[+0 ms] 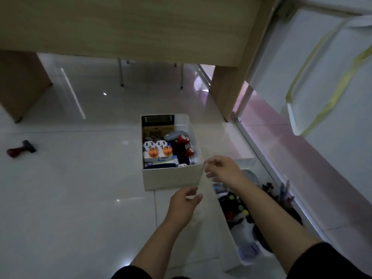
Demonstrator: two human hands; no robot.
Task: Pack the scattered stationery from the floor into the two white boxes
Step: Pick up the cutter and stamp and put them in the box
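Still out on the pale glossy tiled floor (80,198), far off toward its left edge: 1 dark red stamp-like tool with a black head (21,149), long axis running roughly left to right. Well apart from both hands, nearer the left hand (184,206), fingers loosely curled around nothing. Right hand (222,168) relaxed, empty, just beside the near right corner of the filled white rectangular box (173,178). Second white box (229,256) under the right forearm. Likely a long leftward reach ahead.

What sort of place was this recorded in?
Probably an office or workroom, seen from floor level: a wooden desk stands on glossy white floor tiles, with a glass partition along the right.
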